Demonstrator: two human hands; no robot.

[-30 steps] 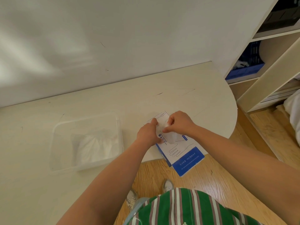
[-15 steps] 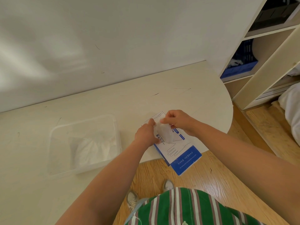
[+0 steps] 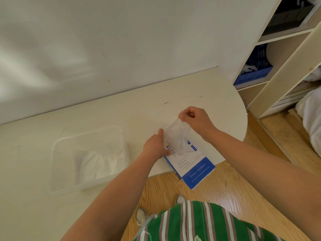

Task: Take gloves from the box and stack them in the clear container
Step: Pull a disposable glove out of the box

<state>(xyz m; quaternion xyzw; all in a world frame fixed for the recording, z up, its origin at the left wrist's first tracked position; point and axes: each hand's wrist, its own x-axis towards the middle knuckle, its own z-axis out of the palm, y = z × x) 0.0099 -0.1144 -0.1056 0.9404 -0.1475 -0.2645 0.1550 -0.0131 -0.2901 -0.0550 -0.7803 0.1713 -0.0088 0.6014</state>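
A white-and-blue glove box [image 3: 191, 164] lies at the table's front edge, partly overhanging the floor. A thin translucent glove [image 3: 176, 136] stretches up out of the box. My right hand [image 3: 195, 121] pinches the glove's upper end above the box. My left hand [image 3: 155, 146] rests on the box's left side and holds the glove's lower edge. To the left stands the clear container [image 3: 57, 148] with a pile of white translucent gloves [image 3: 99, 160] inside.
The cream table [image 3: 121, 115] runs along a white wall and ends in a rounded edge at right. A shelf unit [image 3: 284, 70] with a blue crate [image 3: 255, 68] stands beyond it. Wooden floor and my shoes show below.
My right hand has risen up and to the right, drawing the glove further out of the box. My left hand has stayed on the box.
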